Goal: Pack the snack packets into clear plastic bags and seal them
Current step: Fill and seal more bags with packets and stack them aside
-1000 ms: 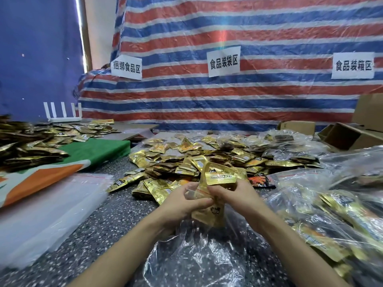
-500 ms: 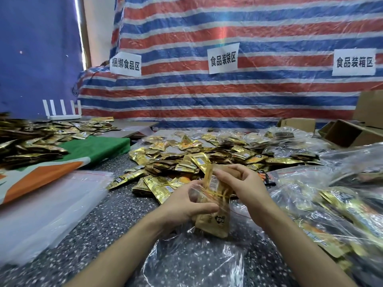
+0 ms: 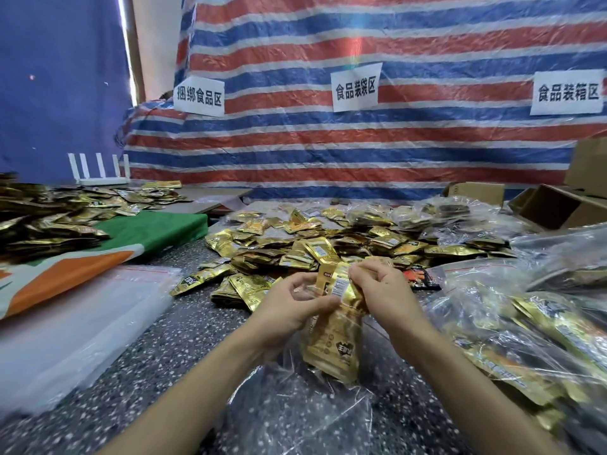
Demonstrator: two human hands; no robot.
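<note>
Both hands met over the speckled table (image 3: 157,372); the left hand (image 3: 290,308) pinched the clear plastic bag (image 3: 305,408) at its mouth between thumb and curled fingers; the right hand (image 3: 382,292) curled its fingers round the top of a bundle of gold snack packets (image 3: 335,346). The bundle stood nearly upright between the hands, its lower part inside the bag, whose crumpled bottom lay on the table. Just behind the hands lay a heap of loose gold packets (image 3: 295,249); filled bags (image 3: 525,339) were piled at the right, a stack of empty clear bags (image 3: 82,320) lay flat at the left; cardboard boxes (image 3: 558,208) stood at the far right before a striped tarpaulin (image 3: 361,149).
</note>
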